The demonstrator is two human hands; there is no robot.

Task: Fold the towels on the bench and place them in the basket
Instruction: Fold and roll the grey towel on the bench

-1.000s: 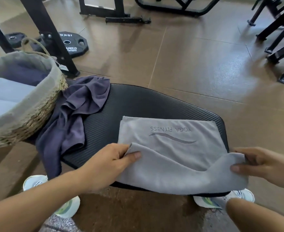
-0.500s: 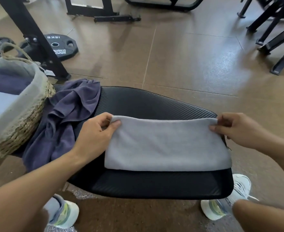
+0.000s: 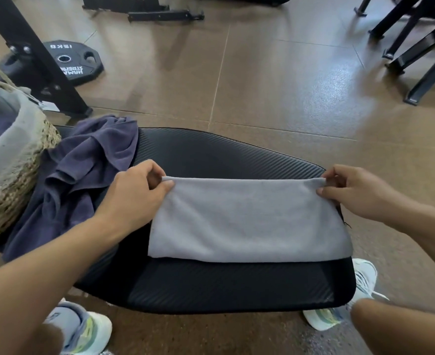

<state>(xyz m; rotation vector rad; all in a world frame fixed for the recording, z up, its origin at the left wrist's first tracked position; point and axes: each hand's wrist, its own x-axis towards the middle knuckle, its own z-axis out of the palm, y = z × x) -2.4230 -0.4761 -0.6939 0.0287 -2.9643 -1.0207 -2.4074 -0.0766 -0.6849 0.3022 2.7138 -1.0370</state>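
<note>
A light grey towel lies folded in half on the black padded bench. My left hand pinches its far left corner and my right hand pinches its far right corner. A crumpled dark purple towel lies on the bench's left part, hanging over its edge. The woven basket with a grey liner stands at the far left, with folded towels partly visible inside.
A black 15 kg weight plate and a slanted black rack leg stand on the brown floor behind the basket. Black equipment frames fill the far right. My shoes are below the bench.
Both hands carried the grey towel's near edge up and over to the far edge, folding it in half and hiding the printed logo. In the last half second the hands barely moved.
</note>
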